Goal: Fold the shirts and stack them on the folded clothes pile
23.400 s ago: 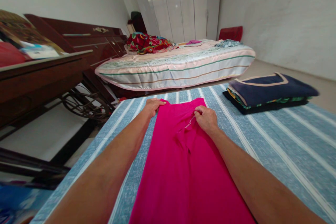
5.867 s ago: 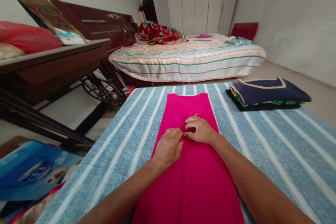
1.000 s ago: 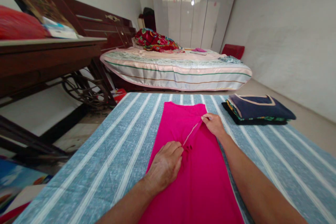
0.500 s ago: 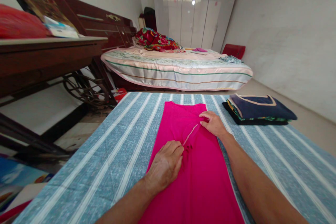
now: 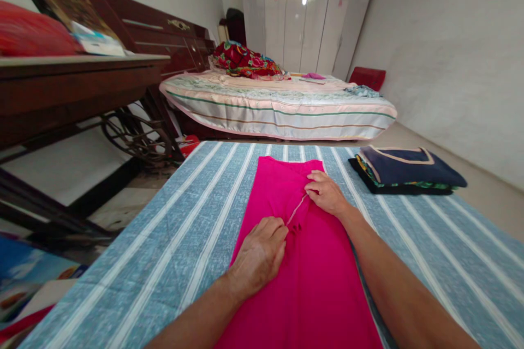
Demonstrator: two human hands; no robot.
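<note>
A bright pink garment (image 5: pixel 327 278) lies long and flat on the blue striped cloth, its narrow end away from me. Between my hands runs a thin pale cord-like edge (image 5: pixel 296 210) on the garment, stretched in a slanting line. My left hand (image 5: pixel 260 253) is closed at its lower end, with small puckers in the fabric beside the fingers. At the upper end, my right hand (image 5: pixel 326 192) pinches with thumb and forefinger; the exact grip is partly hidden by the fingers.
Folded clothes (image 5: pixel 409 169), navy on top, are stacked at the right on the striped cloth (image 5: pixel 164 229). Beyond its far edge stands a bed (image 5: pixel 278 114) with a red floral quilt (image 5: pixel 249 60). A wooden table with an iron wheel (image 5: pixel 137 133) is on the left.
My right hand has shifted slightly left and down, its fingers closing at the upper end of the pale edge. My left hand keeps its grip. The view has tilted a little.
</note>
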